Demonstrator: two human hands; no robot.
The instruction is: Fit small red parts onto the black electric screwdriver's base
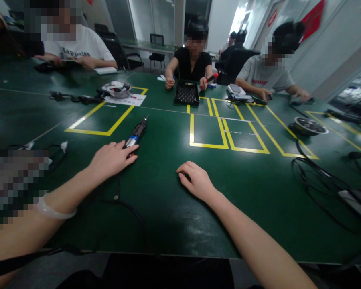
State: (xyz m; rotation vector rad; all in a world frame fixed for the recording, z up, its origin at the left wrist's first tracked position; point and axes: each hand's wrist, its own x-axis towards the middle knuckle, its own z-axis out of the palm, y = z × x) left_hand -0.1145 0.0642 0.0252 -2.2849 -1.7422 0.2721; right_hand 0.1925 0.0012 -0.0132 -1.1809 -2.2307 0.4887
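An electric screwdriver (pixel 136 134) with a dark body and a blue band lies on the green table, its bit aimed away from me. My left hand (pixel 114 157) is closed around its near end, where a bit of orange shows between thumb and forefinger. The palm side of this hand is hidden. To the right, my right hand (pixel 196 180) rests on the bare tabletop with loosely bent fingers. A small gap shows between its thumb and forefinger, and I see nothing held there. A dark cord (pixel 129 204) runs over the table between my forearms.
Yellow tape outlines (pixel 209 145) mark the green table (pixel 168 216). Across it, a co-worker has a black tray (pixel 187 93) and a red-tipped tool (pixel 212 78). Two more people sit at either side. A clear bowl (pixel 117 89), a round dish (pixel 309 126) and tangled cables (pixel 309 172) lie about.
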